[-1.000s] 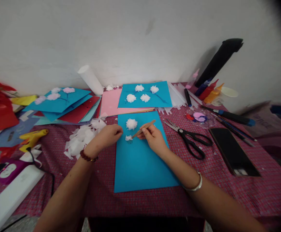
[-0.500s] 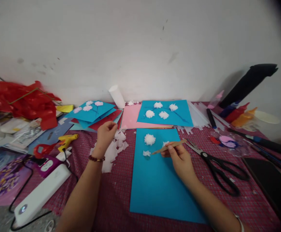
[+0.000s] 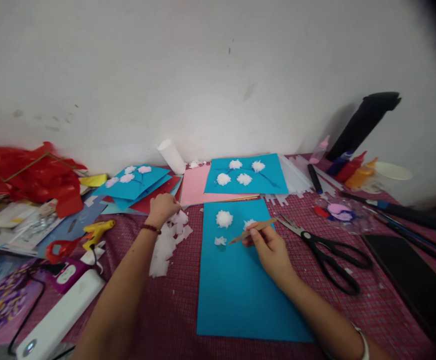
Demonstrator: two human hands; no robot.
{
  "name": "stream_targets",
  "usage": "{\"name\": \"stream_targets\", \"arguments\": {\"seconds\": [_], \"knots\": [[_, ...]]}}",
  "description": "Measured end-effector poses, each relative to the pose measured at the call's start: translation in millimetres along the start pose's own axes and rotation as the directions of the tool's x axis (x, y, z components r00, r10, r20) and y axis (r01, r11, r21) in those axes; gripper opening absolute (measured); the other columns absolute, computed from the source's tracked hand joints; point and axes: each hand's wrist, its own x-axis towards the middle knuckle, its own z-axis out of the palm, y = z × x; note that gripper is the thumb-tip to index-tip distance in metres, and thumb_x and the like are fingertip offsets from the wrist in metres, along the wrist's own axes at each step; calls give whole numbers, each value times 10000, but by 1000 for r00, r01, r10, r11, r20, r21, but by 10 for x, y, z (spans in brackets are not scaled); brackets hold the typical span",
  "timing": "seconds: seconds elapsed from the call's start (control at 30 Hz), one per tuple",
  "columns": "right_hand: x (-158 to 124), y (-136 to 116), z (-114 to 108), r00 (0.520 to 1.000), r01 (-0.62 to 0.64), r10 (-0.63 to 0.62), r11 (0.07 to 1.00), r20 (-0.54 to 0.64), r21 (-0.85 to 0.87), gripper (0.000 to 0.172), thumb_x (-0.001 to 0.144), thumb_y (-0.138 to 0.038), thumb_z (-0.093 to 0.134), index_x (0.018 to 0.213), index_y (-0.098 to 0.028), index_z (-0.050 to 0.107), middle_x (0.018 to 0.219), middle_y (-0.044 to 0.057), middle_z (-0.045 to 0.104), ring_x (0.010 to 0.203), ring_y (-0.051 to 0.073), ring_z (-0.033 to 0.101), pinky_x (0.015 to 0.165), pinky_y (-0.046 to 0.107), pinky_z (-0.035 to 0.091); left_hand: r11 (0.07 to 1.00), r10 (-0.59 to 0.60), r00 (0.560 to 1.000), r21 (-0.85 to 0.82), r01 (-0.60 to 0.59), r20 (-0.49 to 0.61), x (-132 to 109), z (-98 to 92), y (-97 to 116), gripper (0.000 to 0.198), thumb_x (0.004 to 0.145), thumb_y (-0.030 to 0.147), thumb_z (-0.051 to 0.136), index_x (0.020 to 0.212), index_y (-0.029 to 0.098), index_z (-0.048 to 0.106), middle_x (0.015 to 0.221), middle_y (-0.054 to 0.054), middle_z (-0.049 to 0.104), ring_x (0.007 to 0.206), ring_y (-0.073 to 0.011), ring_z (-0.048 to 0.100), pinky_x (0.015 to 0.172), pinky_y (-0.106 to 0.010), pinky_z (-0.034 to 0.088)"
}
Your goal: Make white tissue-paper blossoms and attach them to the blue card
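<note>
My right hand (image 3: pixel 268 247) grips a flat wooden stick (image 3: pixel 240 236) above the blue sheet (image 3: pixel 236 300). The stick's tip points at a small, loose tuft of white tissue paper (image 3: pixel 220 241). Near the sheet's top sit a fuller white tissue puff (image 3: pixel 224 219) and another puff (image 3: pixel 248 224), partly behind my right fingers. My left hand (image 3: pixel 164 207) is at the upper end of a pile of torn white tissue pieces (image 3: pixel 163 250), its fingers bent together. Its fingertips are partly hidden, so I cannot tell what they hold.
Black-handled scissors (image 3: pixel 330 250) lie right of the sheet, with a dark phone-like slab (image 3: pixel 409 280) beyond. Behind stands a blue card with white puffs (image 3: pixel 248 187). Paint bottles (image 3: pixel 349 167) stand back right. At left are a yellow glue gun (image 3: pixel 98 232) and a white power bank (image 3: pixel 60 315).
My left hand has lowered onto the tissue pieces. My right hand still holds the stick near the small tuft. The whole view has shifted slightly.
</note>
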Motion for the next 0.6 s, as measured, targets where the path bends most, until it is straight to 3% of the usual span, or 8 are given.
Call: {"name": "stream_targets", "arguments": {"seconds": [0.17,0.33,0.47,0.6], "knots": [[-14,-25,20,1000,0,1,1000,-17,23,228,868,-416,567,914,-194,582,731,19,655,647,173,659,605,302,562,973,2,999,-229,-12,-42,-223,-208,-86,293,753,349,437,773,136,639,678,-25,618,583,-141,533,539,-234,377],[-54,-39,87,1000,7,-8,1000,24,22,227,872,-411,560,906,-188,579,735,28,665,655,179,667,633,320,567,749,90,996,-657,-85,-26,-549,-226,67,155,663,304,588,671,157,538,593,39,503,525,-88,439,491,-201,319],[-73,-44,102,999,13,-13,1000,33,-4,213,877,-395,560,908,-185,582,734,28,667,655,176,669,630,316,569,681,117,993,-728,-77,5,-631,-79,147,98,609,221,567,663,163,509,599,43,487,538,-95,441,500,-207,326],[-75,-48,87,999,30,-30,1000,17,-1,175,885,-359,561,923,-192,590,753,20,663,671,168,673,633,303,574,745,195,979,-658,-110,58,-641,31,113,49,629,177,512,651,177,468,585,57,432,515,-92,406,480,-209,289]]}}
